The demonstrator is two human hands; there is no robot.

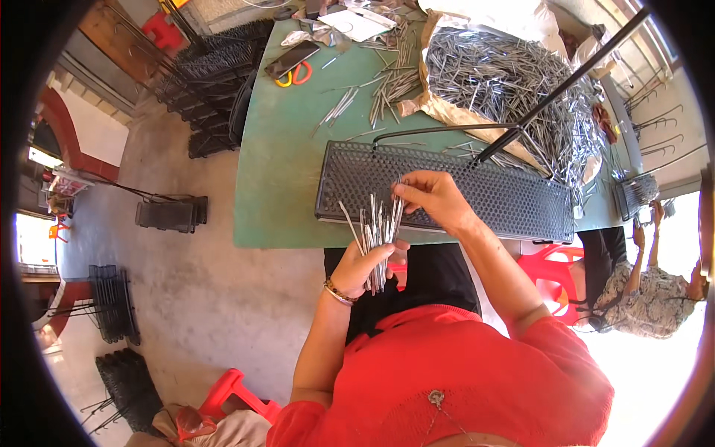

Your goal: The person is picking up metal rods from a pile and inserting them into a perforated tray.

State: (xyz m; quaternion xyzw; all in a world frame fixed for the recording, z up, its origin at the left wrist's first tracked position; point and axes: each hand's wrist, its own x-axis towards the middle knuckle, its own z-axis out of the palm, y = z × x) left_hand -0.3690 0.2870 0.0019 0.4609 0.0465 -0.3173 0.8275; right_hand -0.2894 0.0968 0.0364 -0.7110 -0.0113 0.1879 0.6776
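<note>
My left hand [357, 268] is closed around a bundle of thin silver metal strips [378, 227], which stand up out of the fist and poke out below it. Over the near edge of a black perforated metal rack [499, 190], my right hand [443, 201] has thumb and fingers pinched at the upper end of strips on the bundle's right side. Whether those strips are still part of the bundle I cannot tell. The rack lies along the front of the green table [279, 179], with a long black rod [566, 86] rising from it to the upper right.
A big heap of loose strips [491, 71] fills torn brown paper at the back right. Smaller groups lie beside orange-and-yellow-handled scissors [302, 73] and a dark phone [293, 58]. Black racks [171, 212] stand on the floor at left. Another person [648, 298] works at far right.
</note>
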